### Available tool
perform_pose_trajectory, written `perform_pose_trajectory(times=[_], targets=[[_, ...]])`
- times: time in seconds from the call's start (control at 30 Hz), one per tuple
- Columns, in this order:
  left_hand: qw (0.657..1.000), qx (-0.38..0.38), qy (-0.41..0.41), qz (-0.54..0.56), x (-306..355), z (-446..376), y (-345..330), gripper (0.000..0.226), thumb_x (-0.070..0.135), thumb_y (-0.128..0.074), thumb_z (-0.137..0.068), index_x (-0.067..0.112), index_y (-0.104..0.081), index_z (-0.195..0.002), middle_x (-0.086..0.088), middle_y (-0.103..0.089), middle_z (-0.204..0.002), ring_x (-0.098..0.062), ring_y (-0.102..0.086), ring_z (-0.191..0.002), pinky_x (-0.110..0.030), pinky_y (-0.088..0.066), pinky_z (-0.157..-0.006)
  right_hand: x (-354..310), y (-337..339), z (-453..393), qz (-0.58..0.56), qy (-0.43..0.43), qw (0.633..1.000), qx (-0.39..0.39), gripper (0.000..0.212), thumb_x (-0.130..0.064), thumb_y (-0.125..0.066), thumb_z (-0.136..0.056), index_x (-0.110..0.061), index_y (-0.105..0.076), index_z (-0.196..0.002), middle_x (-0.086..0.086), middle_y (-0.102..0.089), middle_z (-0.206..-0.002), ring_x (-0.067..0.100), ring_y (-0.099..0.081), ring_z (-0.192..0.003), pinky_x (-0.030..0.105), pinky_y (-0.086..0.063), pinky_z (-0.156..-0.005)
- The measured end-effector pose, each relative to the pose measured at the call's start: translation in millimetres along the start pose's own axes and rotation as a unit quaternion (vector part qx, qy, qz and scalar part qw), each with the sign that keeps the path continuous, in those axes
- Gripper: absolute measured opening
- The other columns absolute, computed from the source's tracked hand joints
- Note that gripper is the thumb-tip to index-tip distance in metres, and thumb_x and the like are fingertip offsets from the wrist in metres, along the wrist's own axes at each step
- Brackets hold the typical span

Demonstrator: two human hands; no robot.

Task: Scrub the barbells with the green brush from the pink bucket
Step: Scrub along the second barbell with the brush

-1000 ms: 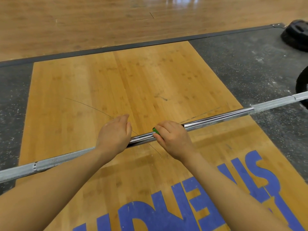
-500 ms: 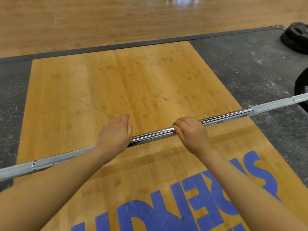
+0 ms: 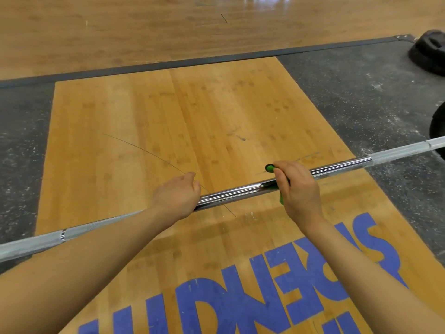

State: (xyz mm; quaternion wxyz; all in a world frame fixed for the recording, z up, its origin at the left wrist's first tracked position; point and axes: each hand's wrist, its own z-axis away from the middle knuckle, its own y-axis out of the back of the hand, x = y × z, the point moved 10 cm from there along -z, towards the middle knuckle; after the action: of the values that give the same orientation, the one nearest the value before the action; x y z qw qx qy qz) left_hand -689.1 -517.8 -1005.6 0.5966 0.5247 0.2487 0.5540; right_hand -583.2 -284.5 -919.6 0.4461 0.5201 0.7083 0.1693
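1. Most of the green brush (image 3: 270,168) is buried inside my right hand (image 3: 297,189); only a rounded green tip at the far side of my fist and a green sliver at the near side show, so I cannot make out its bristles.
2. My right fingers are curled round the brush, holding it across the barbell (image 3: 236,193) on its shiny middle stretch.
3. My left hand (image 3: 175,198) is clenched over the bar to the left of the right, with bare chrome between them; the bar beneath my palm is hidden.
4. The bar runs from near left to far right, and both ends are cut off by the frame. Its outer stretches look dull grey, the middle mirror-bright.
5. A dark plate (image 3: 437,131) at the right edge is only partly visible; another dark shape (image 3: 428,54) sits far right, too cropped to tell what it is.
6. Below lies a wooden platform (image 3: 144,116) with blue lettering (image 3: 265,297), partly covered by my forearms. Speckled black rubber matting (image 3: 361,92) flanks it, and lighter wood flooring (image 3: 120,32) stretches beyond.
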Motion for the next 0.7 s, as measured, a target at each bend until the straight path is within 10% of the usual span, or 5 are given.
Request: perform_pose_trajectory(times=[0.7], targets=[[0.997,-0.047,-0.033,-0.046,19.4,67.0,-32.6,0.044,0.032,-0.016,-0.102,0.019,-0.04,-0.137,-0.003,-0.059,-0.118,-0.025,-0.055,-0.105,-0.042,-0.047,-0.087,-17.1,11.1,34.0,0.044,0.077,0.996,-0.026,0.051,-0.037,-0.036,-0.103,0.002,-0.068,-0.106,0.013,-0.068,-0.102,0.023,-0.058,-0.096,0.026,-0.042,-0.086]])
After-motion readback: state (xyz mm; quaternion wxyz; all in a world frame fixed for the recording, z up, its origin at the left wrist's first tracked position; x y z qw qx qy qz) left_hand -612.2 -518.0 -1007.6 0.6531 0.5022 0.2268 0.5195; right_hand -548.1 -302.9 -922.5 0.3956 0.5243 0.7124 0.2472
